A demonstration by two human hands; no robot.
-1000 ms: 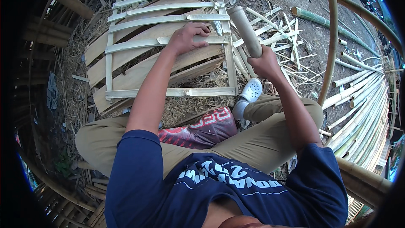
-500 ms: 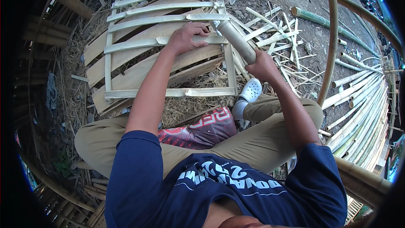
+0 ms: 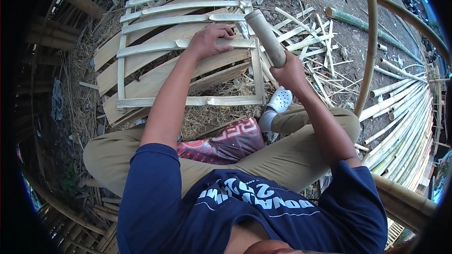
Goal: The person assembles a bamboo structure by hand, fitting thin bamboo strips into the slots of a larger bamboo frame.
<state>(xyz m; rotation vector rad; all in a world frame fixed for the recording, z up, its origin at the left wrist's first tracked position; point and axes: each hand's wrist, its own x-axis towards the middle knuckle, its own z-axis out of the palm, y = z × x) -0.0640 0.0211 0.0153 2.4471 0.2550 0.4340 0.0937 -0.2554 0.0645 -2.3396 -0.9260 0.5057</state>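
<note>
Now: left hand flat, open on bamboo slat frame; right hand gripping bamboo club w/ closed fist.

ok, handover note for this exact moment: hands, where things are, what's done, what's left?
Left hand: flat on a slat of the bamboo frame, pressing it near the right rail.
Right hand: gripping a bamboo club, raised over the frame's right rail.
Done: several slats lie across the frame's upper part.
Left: the lower part has no slats yet; loose bamboo strips lie to the right.
</note>
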